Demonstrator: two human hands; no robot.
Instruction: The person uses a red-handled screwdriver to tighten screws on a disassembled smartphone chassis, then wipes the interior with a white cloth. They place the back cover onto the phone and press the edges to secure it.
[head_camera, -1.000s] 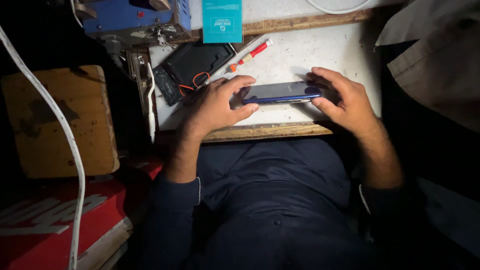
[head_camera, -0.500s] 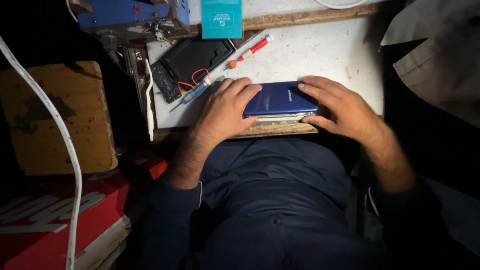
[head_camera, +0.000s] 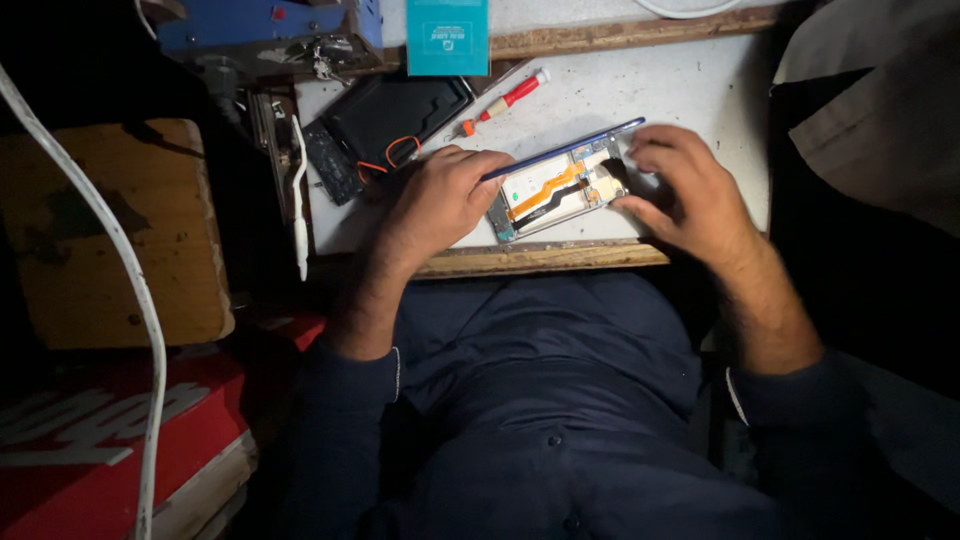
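Since half a second ago blue back cover hinged up off phone at bench edge | left hand pinches cover | right hand spread, steadying phone | step: opening; next likely needs slow lift clear of orange flex cable.

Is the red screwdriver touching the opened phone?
Apart. The head view shows the red screwdriver lying on the white table up behind the opened phone, with bare tabletop showing between them.
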